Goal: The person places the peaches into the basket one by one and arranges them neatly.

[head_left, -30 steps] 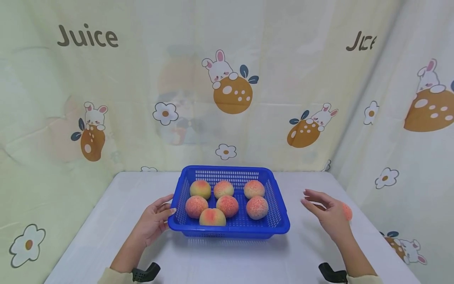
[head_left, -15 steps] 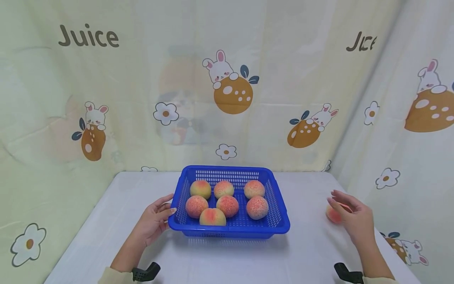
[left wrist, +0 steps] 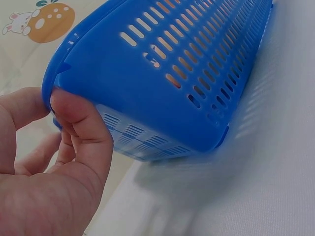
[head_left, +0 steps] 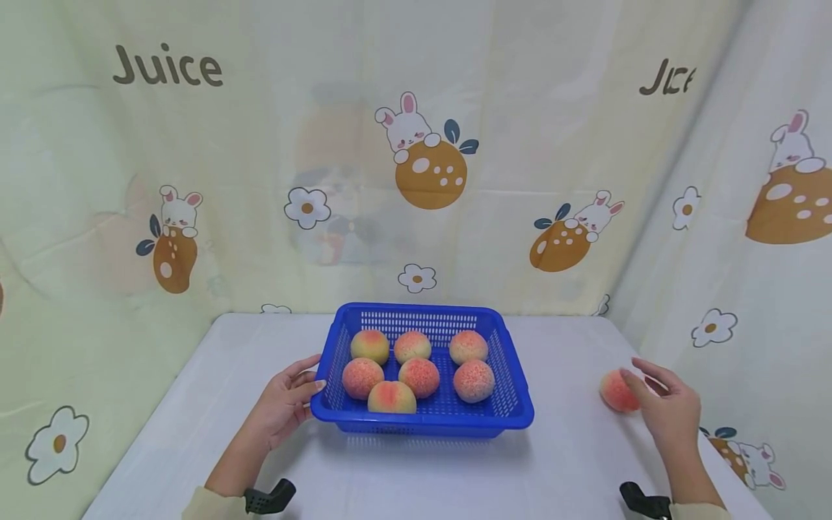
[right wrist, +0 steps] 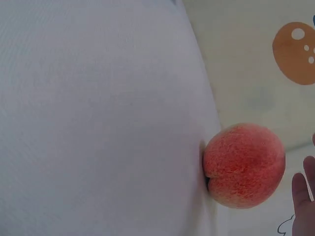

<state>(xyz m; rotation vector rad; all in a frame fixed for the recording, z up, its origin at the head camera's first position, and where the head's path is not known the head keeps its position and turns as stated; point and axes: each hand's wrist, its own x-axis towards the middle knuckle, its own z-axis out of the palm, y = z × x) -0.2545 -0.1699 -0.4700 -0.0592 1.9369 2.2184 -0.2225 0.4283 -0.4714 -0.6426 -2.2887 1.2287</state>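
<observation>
The blue plastic basket (head_left: 425, 426) stands on the table with several peaches (head_left: 419, 378) in it. My left hand (head_left: 281, 404) grips the rim at its left side; the left wrist view shows thumb and fingers pinching the basket (left wrist: 128, 93) by its edge. To the right of the basket, a single reddish peach (head_left: 620, 391) lies on the cloth. My right hand (head_left: 672, 415) is beside that peach, on its right, with loosely bent fingers and nothing in its grasp. In the right wrist view, a gap shows between the peach (right wrist: 243, 165) and the fingertips (right wrist: 300, 187).
A white cloth covers the table (head_left: 260, 347). Behind it hangs a pale curtain (head_left: 260, 144) printed with rabbits and flowers, and another stretch of curtain (head_left: 734, 267) closes the right side, near the table's right edge.
My right hand has moved right, from left of the loose peach over to its right side, uncovering it. The left hand and the basket have stayed in place.
</observation>
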